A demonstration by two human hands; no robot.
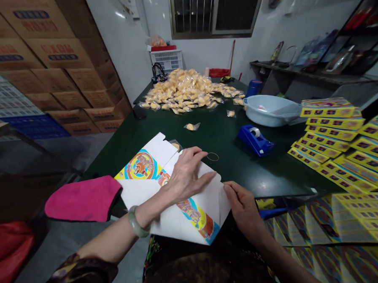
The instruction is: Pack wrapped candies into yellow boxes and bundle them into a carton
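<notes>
A partly folded printed carton (144, 207), white with yellow, blue and orange artwork, lies at the near edge of the green table. My left hand (187, 175), a jade bangle on its wrist, rests on top of the carton with its fingers apart and nothing gripped. At the carton's right corner, my right hand (243, 202) pinches the edge between thumb and fingers. Just beyond my left fingertips lies a thin rubber band (213, 156). One wrapped yellow piece (175, 145) is partly hidden behind the carton, and another (192, 127) lies farther back.
A blue tape dispenser (255, 140) and a pale blue basin (271, 109) stand right of centre. Wrapped pieces (186, 89) are heaped at the back. Yellow cartons (331, 134) are stacked at the right. A pink cloth item (82, 200) lies left, near stacked brown boxes (54, 55).
</notes>
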